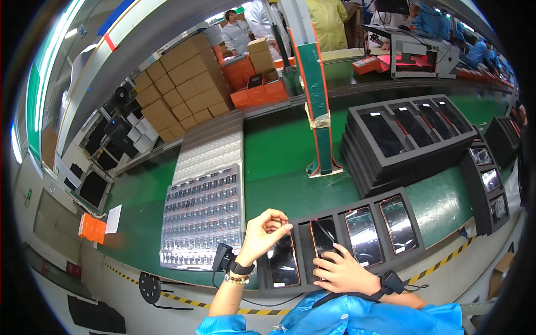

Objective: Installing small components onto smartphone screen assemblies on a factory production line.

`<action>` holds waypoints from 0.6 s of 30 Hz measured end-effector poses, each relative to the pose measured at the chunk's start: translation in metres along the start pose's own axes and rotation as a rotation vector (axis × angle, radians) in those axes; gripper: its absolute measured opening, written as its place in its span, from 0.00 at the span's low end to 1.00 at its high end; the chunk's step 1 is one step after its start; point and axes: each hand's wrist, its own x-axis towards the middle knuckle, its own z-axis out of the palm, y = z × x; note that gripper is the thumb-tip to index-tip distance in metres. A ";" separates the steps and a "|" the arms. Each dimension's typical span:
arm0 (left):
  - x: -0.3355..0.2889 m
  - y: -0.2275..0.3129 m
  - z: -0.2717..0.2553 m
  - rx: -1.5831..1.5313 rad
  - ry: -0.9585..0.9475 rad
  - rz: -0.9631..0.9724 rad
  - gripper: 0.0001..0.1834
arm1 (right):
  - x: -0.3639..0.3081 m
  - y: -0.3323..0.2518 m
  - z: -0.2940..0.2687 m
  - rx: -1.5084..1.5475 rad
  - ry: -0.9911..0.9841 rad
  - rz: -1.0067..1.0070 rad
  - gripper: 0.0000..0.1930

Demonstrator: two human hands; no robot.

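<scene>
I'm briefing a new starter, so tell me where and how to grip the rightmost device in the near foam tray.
Probably best by its two long edges, from straight above: the rightmost device lies flat in a recess of the near foam tray, whose walls hinder a low sideways approach. Edge contact also spares its glossy face. The right hand is nearer.

Brown cartons (192,75) stacked beyond far edge of green workbench (273,145), orange boxes (239,71) just right. Green post (310,70) upright on workbench. White sheet (113,219) at left edge. Round black stool (149,287) on floor (125,301) off near-left corner.
</scene>
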 end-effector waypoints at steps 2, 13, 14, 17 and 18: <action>-0.003 0.002 0.010 -0.001 -0.023 0.015 0.11 | -0.007 -0.005 -0.005 -0.061 0.067 0.059 0.11; 0.013 0.006 0.049 0.740 -0.015 0.604 0.10 | -0.019 -0.002 -0.007 0.102 0.202 0.163 0.14; 0.015 0.005 0.053 0.738 -0.018 0.607 0.10 | -0.020 -0.002 -0.007 0.098 0.203 0.166 0.14; 0.023 0.000 0.055 0.911 -0.052 0.784 0.14 | -0.020 0.003 -0.002 0.102 0.228 0.149 0.14; 0.024 -0.002 0.057 0.910 -0.052 0.792 0.14 | -0.021 0.002 -0.005 0.096 0.231 0.150 0.14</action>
